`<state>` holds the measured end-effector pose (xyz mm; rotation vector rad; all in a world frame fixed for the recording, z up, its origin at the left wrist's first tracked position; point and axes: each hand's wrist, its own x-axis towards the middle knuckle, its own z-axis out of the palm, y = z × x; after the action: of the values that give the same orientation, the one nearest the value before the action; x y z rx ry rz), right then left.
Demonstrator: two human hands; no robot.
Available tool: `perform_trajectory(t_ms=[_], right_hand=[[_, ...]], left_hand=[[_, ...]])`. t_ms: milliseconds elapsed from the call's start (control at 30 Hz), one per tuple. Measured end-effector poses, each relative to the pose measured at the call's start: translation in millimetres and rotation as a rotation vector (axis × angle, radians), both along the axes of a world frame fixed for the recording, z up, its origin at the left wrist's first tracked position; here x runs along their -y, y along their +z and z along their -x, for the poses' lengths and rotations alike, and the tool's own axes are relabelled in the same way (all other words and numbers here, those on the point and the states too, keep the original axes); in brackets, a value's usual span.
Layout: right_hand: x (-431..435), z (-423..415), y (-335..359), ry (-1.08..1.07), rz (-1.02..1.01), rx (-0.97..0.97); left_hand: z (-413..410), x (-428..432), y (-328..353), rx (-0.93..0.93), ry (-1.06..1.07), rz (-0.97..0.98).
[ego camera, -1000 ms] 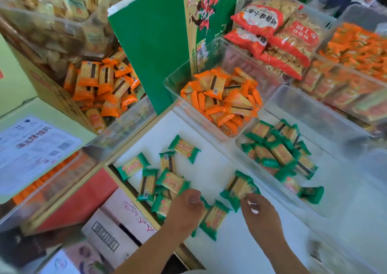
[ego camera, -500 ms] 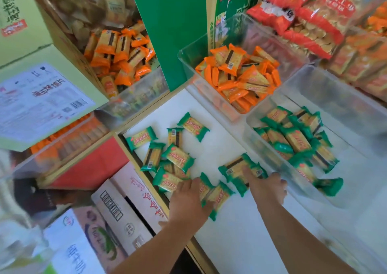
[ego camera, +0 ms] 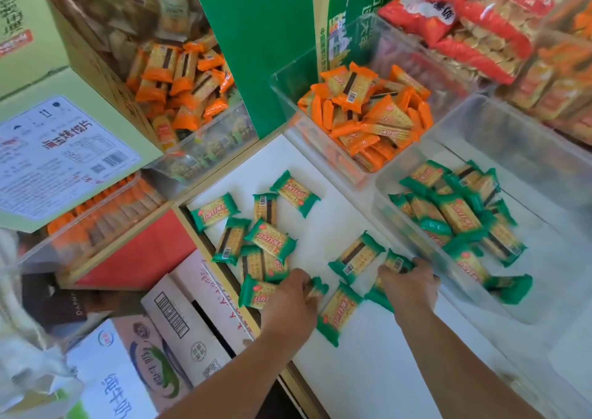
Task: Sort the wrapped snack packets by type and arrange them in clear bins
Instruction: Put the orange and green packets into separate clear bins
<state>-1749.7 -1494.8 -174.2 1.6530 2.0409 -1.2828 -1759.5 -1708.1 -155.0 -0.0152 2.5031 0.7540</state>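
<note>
Several green-wrapped cracker packets lie loose on the white tabletop. My left hand curls over green packets at the pile's near end. My right hand grips a green packet beside the wall of a clear bin that holds more green packets. Another green packet lies between my hands. A second clear bin behind holds orange-wrapped packets.
Cardboard boxes sit left of the table's edge. A green carton stands at the back. Clear bins with orange packets are at left. Red biscuit bags and further bins fill the back right.
Both hands have closed on green packets in the loose pile. The right hand moved toward the green bin's wall. The camera came nearer.
</note>
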Motion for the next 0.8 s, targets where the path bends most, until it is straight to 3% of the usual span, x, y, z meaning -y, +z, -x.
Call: perform_trajectory(t_ms=[167,300,433,600,733,800], right_hand=[[-2,-24,26,-0.151,0.145,-0.162],[-8,-29,53,-0.128,0.140,-0.223],[-13,-33,59,-0.107,0.136,-0.244],[-5,-2,43,-0.042,0.142,-0.199],[15,23,15,0.023,0.080,-0.165],[22,26,2,0.069,-0.001,-0.091]], left_hand=[[-5,3,11,0.094,0.081,-0.267],[-23,-19,-13,0.033,-0.099,-0.109],[-27,-39,-16,0.016,-0.140,0.040],[-24,-40,-11,0.206,0.005,-0.110],[-20,-14,1,0.151,-0.104,-0.082],[-14,5,11,0.036,-0.075,-0.099]])
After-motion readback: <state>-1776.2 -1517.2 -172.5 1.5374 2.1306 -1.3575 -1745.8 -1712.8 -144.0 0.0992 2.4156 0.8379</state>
